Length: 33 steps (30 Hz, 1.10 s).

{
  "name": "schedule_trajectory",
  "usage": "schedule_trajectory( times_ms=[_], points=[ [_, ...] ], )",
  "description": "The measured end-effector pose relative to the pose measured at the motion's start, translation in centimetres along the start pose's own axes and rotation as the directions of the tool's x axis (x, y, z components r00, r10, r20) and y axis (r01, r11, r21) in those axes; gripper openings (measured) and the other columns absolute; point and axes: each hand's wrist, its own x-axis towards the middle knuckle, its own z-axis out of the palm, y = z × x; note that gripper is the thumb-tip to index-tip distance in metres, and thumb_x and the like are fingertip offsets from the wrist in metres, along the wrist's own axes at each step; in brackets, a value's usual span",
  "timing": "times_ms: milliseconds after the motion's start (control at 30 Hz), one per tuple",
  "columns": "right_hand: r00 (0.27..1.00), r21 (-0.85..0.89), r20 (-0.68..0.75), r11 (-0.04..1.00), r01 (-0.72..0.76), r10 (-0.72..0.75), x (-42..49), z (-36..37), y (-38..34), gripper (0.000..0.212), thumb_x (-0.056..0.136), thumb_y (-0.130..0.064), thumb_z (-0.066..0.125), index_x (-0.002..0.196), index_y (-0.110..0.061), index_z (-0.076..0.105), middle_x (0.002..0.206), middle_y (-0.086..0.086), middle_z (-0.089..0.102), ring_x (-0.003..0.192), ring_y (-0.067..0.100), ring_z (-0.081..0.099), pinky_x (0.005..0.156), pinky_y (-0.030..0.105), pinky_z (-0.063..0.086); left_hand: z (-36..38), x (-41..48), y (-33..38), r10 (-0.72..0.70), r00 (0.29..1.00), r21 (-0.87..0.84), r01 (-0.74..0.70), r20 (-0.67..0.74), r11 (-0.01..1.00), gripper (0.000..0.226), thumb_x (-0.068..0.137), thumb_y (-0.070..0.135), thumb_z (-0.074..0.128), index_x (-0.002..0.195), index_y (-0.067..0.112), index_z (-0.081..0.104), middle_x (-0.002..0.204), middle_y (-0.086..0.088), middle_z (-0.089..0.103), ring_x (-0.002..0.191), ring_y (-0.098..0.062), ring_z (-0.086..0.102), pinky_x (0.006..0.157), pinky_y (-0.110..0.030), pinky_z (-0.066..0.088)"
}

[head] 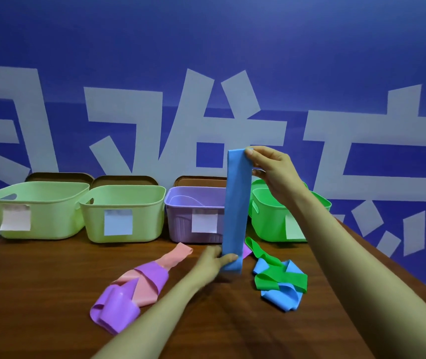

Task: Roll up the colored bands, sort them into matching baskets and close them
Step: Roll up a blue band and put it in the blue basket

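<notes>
Fingers [250,152] of the right hand [271,167] are pinching the top end of the blue band [236,203], and the left hand [212,260] is gripping its bottom end close to the table [51,281]. The band is hanging upright in front of the purple basket [181,200]. A pink band [173,257] and a purple band [118,307] are lying to its left, a green band [279,281] to its right.
</notes>
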Motion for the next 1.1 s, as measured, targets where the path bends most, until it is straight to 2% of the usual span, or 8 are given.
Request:
schedule_trajectory(
  times_ms=[167, 300, 467, 600, 700, 867, 933, 1100],
  points=[
    [0.998, -0.042, 0.048, 0.998, -0.048, 0.050, -0.7, -0.5, 0.5, 0.009, 0.092, -0.019, 0.061, 0.093, -0.016, 0.069, 0.085, -0.003, 0.068, 0.079, 0.009, 0.062, 0.067, 0.020, 0.049, -0.4, -0.3, 1.6, 0.023, 0.998, -0.007, -0.023, 0.059, 1.000, 0.042, 0.083, 0.020, 0.071, 0.121, 0.010, 0.056, 0.119, -0.001, 0.064, 0.106, -0.015, 0.061, 0.087, -0.024, 0.052],
    [0.995, -0.038, 0.076, 0.998, -0.057, 0.060, -1.5, -0.7, 0.1, 0.008, 0.091, -0.019, 0.062, 0.092, -0.016, 0.069, 0.084, -0.003, 0.067, 0.077, 0.009, 0.063, 0.066, 0.019, 0.049, -1.3, -1.3, 3.8, 0.118, 0.993, 0.024, -0.118, 0.013, 0.993, 0.031, 0.089, 0.023, 0.064, 0.118, 0.011, 0.059, 0.118, -0.005, 0.066, 0.105, -0.016, 0.064, 0.089, -0.032, 0.053],
    [0.998, -0.020, 0.043, 0.999, -0.045, 0.046, -3.0, 0.0, -1.0, 0.008, 0.091, -0.015, 0.062, 0.086, -0.017, 0.068, 0.074, -0.007, 0.066, 0.069, 0.005, 0.061, 0.060, 0.016, 0.047, -1.8, -6.2, 4.9, 0.104, 0.988, 0.030, -0.108, 0.110, 0.994, 0.018, 0.094, 0.016, 0.056, 0.112, 0.014, 0.060, 0.092, 0.000, 0.069, 0.067, 0.000, 0.064, 0.052, -0.017, 0.049],
    [0.989, -0.045, 0.095, 0.993, -0.112, 0.116, -4.6, 1.1, 0.9, 0.009, 0.091, -0.016, 0.062, 0.084, -0.018, 0.067, 0.073, -0.006, 0.062, 0.068, 0.006, 0.056, 0.058, 0.014, 0.047, -1.8, -10.5, 3.4, -0.029, 0.982, -0.136, 0.055, 0.187, 0.989, 0.017, 0.095, 0.013, 0.053, 0.108, 0.018, 0.063, 0.090, 0.006, 0.073, 0.079, -0.008, 0.070, 0.061, -0.023, 0.057],
    [0.952, -0.090, 0.156, 0.963, -0.252, 0.264, -6.1, 1.6, 5.7, 0.007, 0.092, -0.017, 0.061, 0.087, -0.019, 0.066, 0.074, -0.006, 0.062, 0.070, 0.007, 0.055, 0.059, 0.014, 0.048, -1.9, -12.9, 1.1, -0.188, 0.944, -0.064, 0.213, 0.271, 0.975, 0.027, 0.090, 0.019, 0.062, 0.117, 0.011, 0.064, 0.105, 0.003, 0.072, 0.095, -0.010, 0.068, 0.089, -0.031, 0.054],
    [0.867, -0.133, 0.160, 0.881, -0.454, 0.472, -8.9, 2.4, 14.9, 0.016, 0.092, -0.012, 0.060, 0.078, -0.016, 0.063, 0.054, -0.007, 0.052, 0.050, 0.002, 0.043, 0.049, 0.013, 0.033, -3.4, -12.0, -1.3, -0.203, 0.977, 0.585, 0.204, -0.069, 0.785, 0.046, 0.083, 0.044, 0.068, 0.117, 0.014, 0.059, 0.107, 0.000, 0.059, 0.098, -0.015, 0.058, 0.083, -0.024, 0.043],
    [0.852, -0.078, 0.120, 0.860, -0.504, 0.510, -9.1, 2.5, 16.9, 0.020, 0.094, -0.007, 0.056, 0.076, -0.014, 0.059, 0.046, -0.012, 0.055, 0.041, -0.003, 0.047, 0.043, 0.009, 0.036, -3.9, -10.2, -1.4, -0.163, 0.976, 0.584, 0.219, -0.147, 0.782, 0.049, 0.085, 0.044, 0.066, 0.118, 0.011, 0.055, 0.107, -0.002, 0.056, 0.103, -0.020, 0.057, 0.083, -0.025, 0.041],
    [0.869, 0.011, -0.019, 0.869, -0.494, 0.494, -7.2, 1.8, 19.5, 0.014, 0.092, -0.010, 0.060, 0.079, -0.015, 0.063, 0.062, -0.009, 0.063, 0.055, 0.003, 0.055, 0.051, 0.016, 0.041, -4.3, -3.8, -1.7, -0.229, 0.953, 0.220, 0.271, -0.201, 0.937, 0.059, 0.084, 0.037, 0.069, 0.131, 0.010, 0.045, 0.126, -0.004, 0.054, 0.109, -0.019, 0.055, 0.093, -0.029, 0.044]
  ],
)
